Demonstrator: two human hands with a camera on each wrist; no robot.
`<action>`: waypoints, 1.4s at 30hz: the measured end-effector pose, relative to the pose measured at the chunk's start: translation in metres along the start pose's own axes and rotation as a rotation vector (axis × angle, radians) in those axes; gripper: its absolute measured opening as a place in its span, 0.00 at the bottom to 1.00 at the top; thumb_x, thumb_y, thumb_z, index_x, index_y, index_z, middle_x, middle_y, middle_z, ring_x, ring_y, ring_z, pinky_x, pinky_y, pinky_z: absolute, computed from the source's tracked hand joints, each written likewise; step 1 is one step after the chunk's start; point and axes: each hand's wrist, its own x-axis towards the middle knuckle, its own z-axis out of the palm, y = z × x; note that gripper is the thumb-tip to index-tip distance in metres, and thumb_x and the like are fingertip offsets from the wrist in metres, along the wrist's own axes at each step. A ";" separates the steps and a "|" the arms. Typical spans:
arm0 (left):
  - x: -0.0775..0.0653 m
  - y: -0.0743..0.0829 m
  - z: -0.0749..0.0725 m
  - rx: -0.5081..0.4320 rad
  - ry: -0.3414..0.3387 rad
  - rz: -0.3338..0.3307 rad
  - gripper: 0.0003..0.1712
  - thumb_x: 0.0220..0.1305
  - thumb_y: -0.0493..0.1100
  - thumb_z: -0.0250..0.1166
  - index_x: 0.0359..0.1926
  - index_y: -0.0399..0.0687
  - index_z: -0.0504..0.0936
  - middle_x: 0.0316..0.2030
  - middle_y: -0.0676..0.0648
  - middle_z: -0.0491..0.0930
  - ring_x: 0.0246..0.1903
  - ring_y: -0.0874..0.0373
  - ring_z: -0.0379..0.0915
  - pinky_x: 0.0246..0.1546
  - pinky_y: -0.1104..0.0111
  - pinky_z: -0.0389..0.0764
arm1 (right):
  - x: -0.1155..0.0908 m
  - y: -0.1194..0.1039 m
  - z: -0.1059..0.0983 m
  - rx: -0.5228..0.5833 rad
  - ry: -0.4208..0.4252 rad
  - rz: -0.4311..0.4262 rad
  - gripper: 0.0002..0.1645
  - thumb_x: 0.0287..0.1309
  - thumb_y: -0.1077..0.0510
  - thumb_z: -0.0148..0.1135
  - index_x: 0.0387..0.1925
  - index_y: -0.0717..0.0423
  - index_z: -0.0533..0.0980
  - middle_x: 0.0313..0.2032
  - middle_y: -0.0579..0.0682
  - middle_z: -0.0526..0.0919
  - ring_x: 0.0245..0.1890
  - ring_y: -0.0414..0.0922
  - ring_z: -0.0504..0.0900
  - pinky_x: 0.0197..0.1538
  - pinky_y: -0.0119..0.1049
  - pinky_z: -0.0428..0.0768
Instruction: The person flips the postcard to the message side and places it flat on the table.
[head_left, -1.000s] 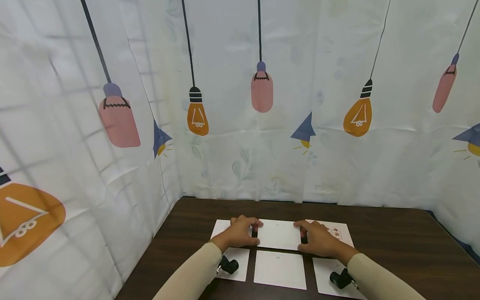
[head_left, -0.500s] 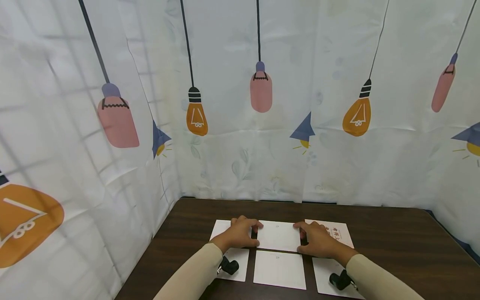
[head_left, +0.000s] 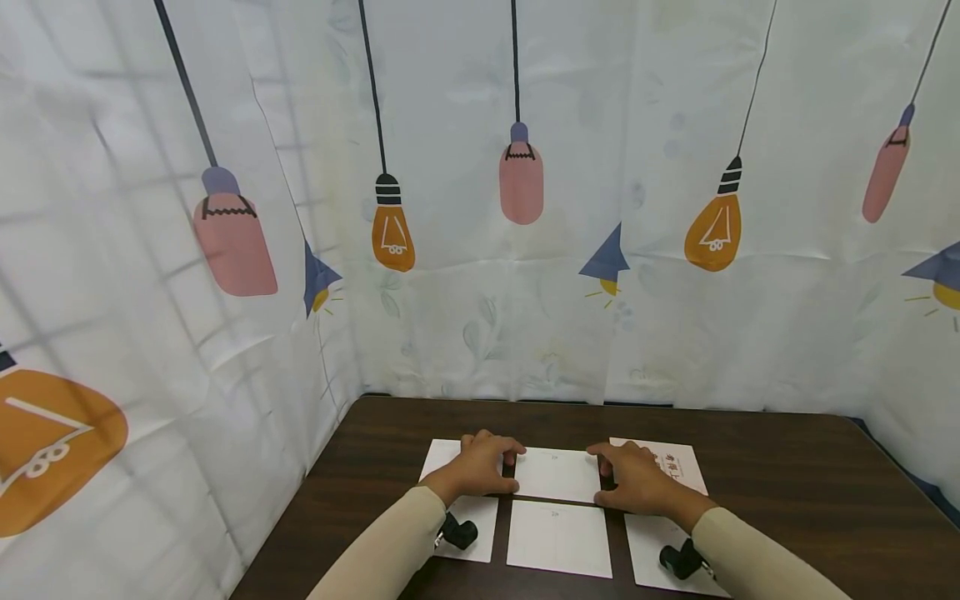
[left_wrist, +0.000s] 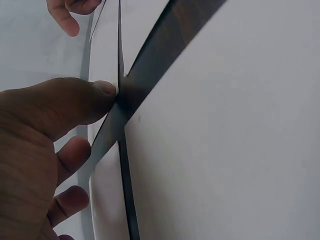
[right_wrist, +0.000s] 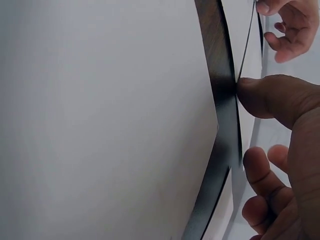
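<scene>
A white sheet (head_left: 557, 477) with a small mark near its far edge is at the middle of the back row, between both hands. My left hand (head_left: 480, 467) holds its left side, thumb at the near corner and index finger at the far corner. The right hand (head_left: 637, 479) mirrors this grip on the right side. In the left wrist view the left thumb (left_wrist: 95, 97) meets the sheet's corner, the other fingers bent below it. The right thumb (right_wrist: 257, 95) sits at the opposite corner in the right wrist view. Just nearer lies another white sheet (head_left: 558, 537) with a similar mark.
A back-left sheet (head_left: 441, 455) and front-left sheet (head_left: 480, 521) are partly covered by my left arm. On the right lie a sheet with reddish characters (head_left: 678, 462) and a front-right sheet (head_left: 648, 550). The dark wooden table (head_left: 810, 475) is bordered by a lamp-patterned curtain (head_left: 450, 83).
The far edge of the held sheet has dropped lower in the head view, while its near edge stays about level. Both hands remain almost in place.
</scene>
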 end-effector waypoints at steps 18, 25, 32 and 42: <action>0.018 0.029 0.007 -0.026 0.004 0.054 0.25 0.63 0.51 0.72 0.61 0.54 0.82 0.42 0.63 0.80 0.53 0.59 0.68 0.55 0.56 0.61 | -0.013 0.019 -0.011 -0.002 0.043 0.000 0.38 0.51 0.48 0.80 0.63 0.50 0.76 0.39 0.34 0.79 0.51 0.49 0.75 0.55 0.61 0.69; 0.024 0.042 0.016 0.016 -0.013 0.078 0.25 0.66 0.53 0.71 0.61 0.55 0.82 0.46 0.61 0.81 0.56 0.59 0.68 0.55 0.55 0.61 | -0.022 0.031 -0.019 -0.003 0.081 -0.006 0.37 0.51 0.49 0.80 0.61 0.54 0.77 0.42 0.39 0.82 0.55 0.55 0.75 0.61 0.64 0.65; 0.031 0.053 0.022 0.063 -0.022 0.095 0.24 0.66 0.55 0.70 0.61 0.57 0.82 0.49 0.60 0.81 0.56 0.59 0.67 0.55 0.56 0.62 | -0.029 0.045 -0.028 0.003 0.090 0.023 0.38 0.49 0.49 0.80 0.61 0.55 0.78 0.44 0.43 0.83 0.55 0.55 0.74 0.59 0.63 0.66; 0.044 0.064 0.031 0.145 -0.005 0.111 0.22 0.66 0.57 0.69 0.59 0.62 0.83 0.55 0.60 0.79 0.61 0.57 0.66 0.59 0.54 0.63 | -0.039 0.062 -0.038 -0.023 0.068 0.033 0.39 0.49 0.47 0.81 0.61 0.56 0.77 0.47 0.45 0.83 0.56 0.58 0.73 0.60 0.65 0.66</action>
